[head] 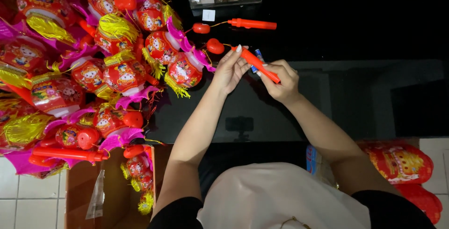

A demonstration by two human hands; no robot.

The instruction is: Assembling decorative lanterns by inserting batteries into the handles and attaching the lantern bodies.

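Over at nine o'clock, a big heap of red lanterns [93,65] with yellow tassels and magenta fins spreads across the dark table [355,93]. Down at seven o'clock sits an open cardboard box [82,187], and inside it lie a couple more small lanterns [139,173] and a clear plastic bag [97,196]. Now to the middle: the left hand [229,70] pinches the upper end of an orange handle stick [256,63] with its fingertips, a red heart-shaped piece [215,46] hanging off that end on a thin cord. The right hand [282,82] closes round the stick's lower end, and a small blue battery [258,56] peeks out just behind the stick. At twelve o'clock a second orange stick [252,23] lies on the table. At four o'clock, a red printed bundle [400,161] rests by the person's elbow.
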